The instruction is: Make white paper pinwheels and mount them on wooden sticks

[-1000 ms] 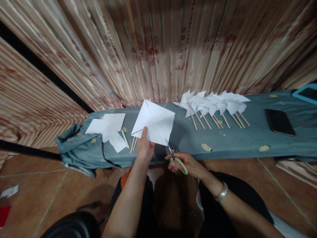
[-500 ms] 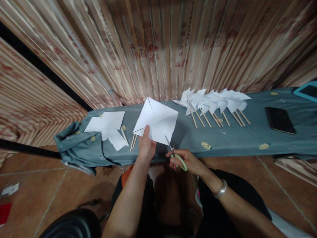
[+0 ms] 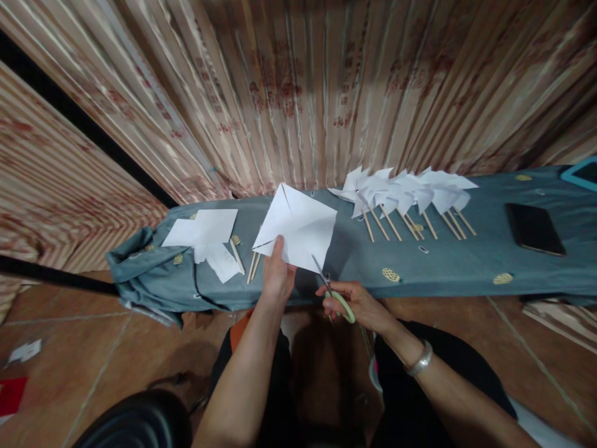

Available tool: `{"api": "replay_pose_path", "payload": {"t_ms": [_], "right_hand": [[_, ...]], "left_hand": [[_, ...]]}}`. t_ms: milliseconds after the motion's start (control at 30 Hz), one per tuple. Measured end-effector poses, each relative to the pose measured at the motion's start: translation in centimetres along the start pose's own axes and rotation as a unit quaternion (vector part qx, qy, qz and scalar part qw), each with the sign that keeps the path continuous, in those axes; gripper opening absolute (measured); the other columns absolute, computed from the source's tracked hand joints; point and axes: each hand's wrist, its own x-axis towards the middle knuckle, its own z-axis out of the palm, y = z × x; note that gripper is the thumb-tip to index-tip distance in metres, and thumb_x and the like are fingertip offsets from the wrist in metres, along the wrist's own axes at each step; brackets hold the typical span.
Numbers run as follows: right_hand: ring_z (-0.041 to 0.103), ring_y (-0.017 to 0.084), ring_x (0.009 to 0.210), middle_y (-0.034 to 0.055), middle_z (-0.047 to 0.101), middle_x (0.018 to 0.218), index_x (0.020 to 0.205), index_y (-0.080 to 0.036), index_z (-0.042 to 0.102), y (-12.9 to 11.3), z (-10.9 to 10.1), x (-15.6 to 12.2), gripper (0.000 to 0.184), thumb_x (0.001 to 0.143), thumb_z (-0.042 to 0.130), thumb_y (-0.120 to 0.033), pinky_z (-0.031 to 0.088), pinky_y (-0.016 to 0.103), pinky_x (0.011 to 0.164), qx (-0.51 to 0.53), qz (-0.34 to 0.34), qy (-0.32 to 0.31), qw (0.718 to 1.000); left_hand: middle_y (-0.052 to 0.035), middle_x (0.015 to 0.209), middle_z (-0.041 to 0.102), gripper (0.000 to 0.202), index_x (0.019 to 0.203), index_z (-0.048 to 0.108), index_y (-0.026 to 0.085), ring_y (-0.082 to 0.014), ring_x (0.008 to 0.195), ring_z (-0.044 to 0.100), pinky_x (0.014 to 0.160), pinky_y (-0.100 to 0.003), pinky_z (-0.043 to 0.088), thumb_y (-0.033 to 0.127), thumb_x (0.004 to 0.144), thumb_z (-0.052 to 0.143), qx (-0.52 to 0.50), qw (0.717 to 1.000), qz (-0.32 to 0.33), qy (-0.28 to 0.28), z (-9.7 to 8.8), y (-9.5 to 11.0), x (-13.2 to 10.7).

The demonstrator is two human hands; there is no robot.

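My left hand (image 3: 278, 272) pinches a square sheet of white paper (image 3: 303, 221) near its lower edge, thumb on top. Slits run inward from the sheet's top and left corners. In my right hand (image 3: 349, 302) is a pair of scissors (image 3: 342, 306) with light green handles. The blades reach the paper's lower right corner, one lying over the sheet; I cannot tell how far they have cut. Just left of the paper, wooden sticks (image 3: 252, 267) lie partly under it.
Several white paper pinwheels (image 3: 401, 193) on sticks lie in a row on the cloth-covered table (image 3: 448, 267). Right of them is a black phone (image 3: 535, 229). White paper sheets (image 3: 215, 224) and a white pen-like stick (image 3: 237, 256) lie left. A curtain (image 3: 308, 93) hangs behind.
The whole view has shifted slightly. My hands, the paper and the scissors keep nearly the same positions relative to each other.
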Motion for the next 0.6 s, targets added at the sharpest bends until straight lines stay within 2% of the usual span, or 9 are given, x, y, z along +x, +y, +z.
{"api": "replay_pose_path", "payload": {"t_ms": [400,600], "right_hand": [[0.056,0.009,0.049,-0.0034,0.063,0.058,0.086,-0.017,0.067,0.35,0.05,0.20,0.044,0.064,0.081,-0.052,0.043,0.021,0.050,0.014,0.014,0.007,1.000],[0.055,0.008,0.048,-0.0037,0.062,0.056,0.085,-0.017,0.067,0.51,0.06,0.31,0.045,0.063,0.081,-0.053,0.041,0.021,0.049,0.016,0.021,0.007,1.000]], "left_hand": [[-0.0060,0.114,0.073,0.030,0.120,0.063,0.019,-0.0206,0.115,0.066,0.096,-0.029,0.054,0.016,0.092,0.054,0.012,1.000,0.005,0.002,0.02,0.13,-0.04],[-0.0077,0.115,0.073,0.028,0.119,0.065,0.017,-0.0208,0.116,0.065,0.098,-0.029,0.053,0.016,0.092,0.055,0.000,1.000,0.000,0.003,-0.16,0.28,0.02]]}}
